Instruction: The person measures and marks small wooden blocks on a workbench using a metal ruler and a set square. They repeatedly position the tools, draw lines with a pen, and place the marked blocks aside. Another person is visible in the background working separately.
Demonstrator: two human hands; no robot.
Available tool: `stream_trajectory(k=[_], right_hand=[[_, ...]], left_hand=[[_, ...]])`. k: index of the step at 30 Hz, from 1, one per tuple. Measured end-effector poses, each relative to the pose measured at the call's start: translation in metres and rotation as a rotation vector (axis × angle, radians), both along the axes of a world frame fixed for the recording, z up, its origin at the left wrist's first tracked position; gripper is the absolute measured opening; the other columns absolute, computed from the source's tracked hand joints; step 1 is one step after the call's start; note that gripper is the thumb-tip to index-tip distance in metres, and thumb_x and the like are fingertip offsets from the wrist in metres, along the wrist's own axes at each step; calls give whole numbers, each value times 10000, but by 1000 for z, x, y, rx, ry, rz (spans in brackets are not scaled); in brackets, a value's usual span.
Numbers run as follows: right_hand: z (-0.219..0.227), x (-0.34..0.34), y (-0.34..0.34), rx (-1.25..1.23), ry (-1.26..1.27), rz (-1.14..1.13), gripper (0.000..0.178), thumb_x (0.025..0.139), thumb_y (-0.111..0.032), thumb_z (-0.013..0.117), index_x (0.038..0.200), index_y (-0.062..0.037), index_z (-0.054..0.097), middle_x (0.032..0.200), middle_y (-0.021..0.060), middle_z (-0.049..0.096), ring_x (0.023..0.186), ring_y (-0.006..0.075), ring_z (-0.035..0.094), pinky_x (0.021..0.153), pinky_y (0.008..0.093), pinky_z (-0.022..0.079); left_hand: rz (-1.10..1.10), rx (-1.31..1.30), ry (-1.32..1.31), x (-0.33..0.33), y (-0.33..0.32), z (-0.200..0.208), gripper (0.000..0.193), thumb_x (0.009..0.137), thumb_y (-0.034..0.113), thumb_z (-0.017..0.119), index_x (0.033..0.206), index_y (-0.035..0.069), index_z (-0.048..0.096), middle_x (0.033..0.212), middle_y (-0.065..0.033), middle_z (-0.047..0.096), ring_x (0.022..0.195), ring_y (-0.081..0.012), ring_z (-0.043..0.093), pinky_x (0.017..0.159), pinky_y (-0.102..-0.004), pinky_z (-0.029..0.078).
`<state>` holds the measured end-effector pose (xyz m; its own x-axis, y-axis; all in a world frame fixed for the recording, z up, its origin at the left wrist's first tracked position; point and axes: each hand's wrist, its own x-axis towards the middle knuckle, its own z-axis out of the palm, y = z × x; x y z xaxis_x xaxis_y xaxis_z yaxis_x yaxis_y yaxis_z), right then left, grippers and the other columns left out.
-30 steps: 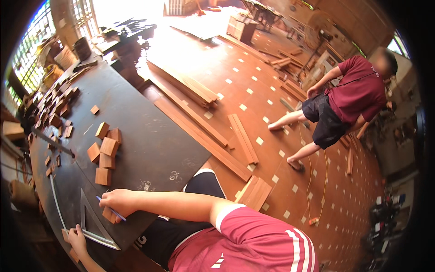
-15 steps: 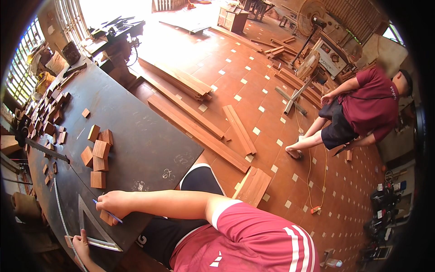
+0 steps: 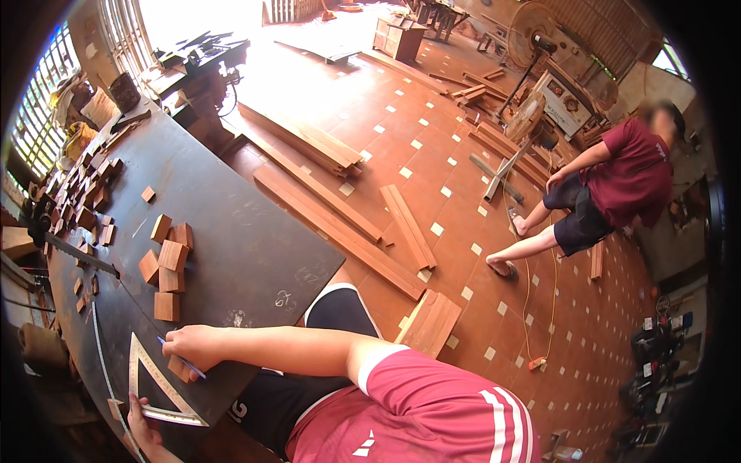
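Near the bottom left, my left hand (image 3: 143, 427) is closed on the corner of a pale triangular set square (image 3: 179, 403), its thumb at the edge. A thin straight strip (image 3: 103, 359) runs along the table beside that hand. My right hand (image 3: 196, 347) is closed around a blue pen (image 3: 199, 373), which slants across the fingers. Beneath these fingers, partly hidden, sits a small wooden block (image 3: 182, 369); whether they grip it too is unclear. Just beyond, several reddish-brown blocks (image 3: 171, 255) lie in a group on the dark table (image 3: 231, 231).
Many more blocks (image 3: 85, 193) are heaped at the table's left, by a saw blade (image 3: 81, 255). Long planks (image 3: 332, 224) lie on the tiled floor (image 3: 478, 293) to the right. A co-worker (image 3: 629, 170) walks there, near an orange cable (image 3: 529, 309) and a large fan (image 3: 531, 31).
The set square has shifted and tilted in my left hand, its face now paler. My right hand stays nearly in place with the pen. The co-worker has taken a step, legs now wider apart.
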<state>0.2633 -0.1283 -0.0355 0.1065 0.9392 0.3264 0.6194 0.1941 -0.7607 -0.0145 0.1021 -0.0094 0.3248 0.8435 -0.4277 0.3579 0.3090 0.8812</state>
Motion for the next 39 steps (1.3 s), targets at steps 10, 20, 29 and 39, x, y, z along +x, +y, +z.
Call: stream_trajectory(k=[10, 20, 29, 39], right_hand=[[12, 10, -4, -14, 109, 6, 726, 622, -144, 945, 1273, -43, 639, 1148, 204, 677, 1093, 384, 655, 961, 448, 539], [19, 8, 2, -13, 339, -42, 391, 838, -140, 821, 1171, -9, 665, 952, 110, 706, 797, 170, 664, 745, 319, 562], [21, 12, 7, -148, 631, -180, 171, 966, -156, 670, 1008, 10, 667, 738, 49, 658, 653, 101, 603, 624, 275, 495], [16, 10, 9, -245, 801, -68, 148, 927, -98, 688, 1039, -5, 660, 769, 8, 657, 649, 54, 600, 549, 217, 466]], left_hand=[[306, 25, -536, -34, -43, 39, 347, 993, 419, 681, 1067, 83, 643, 725, -5, 613, 614, -102, 572, 558, -261, 468], [126, 138, -366, 38, -109, 17, 497, 987, 474, 677, 845, -2, 704, 618, -16, 612, 495, -49, 494, 471, -202, 350], [175, 174, -335, 48, -105, -9, 397, 1010, 333, 653, 792, 4, 698, 597, -8, 593, 473, -63, 500, 459, -212, 354], [237, 270, -427, 52, -106, -26, 293, 1000, 199, 620, 812, -12, 700, 691, 24, 598, 622, -32, 474, 568, -213, 347]])
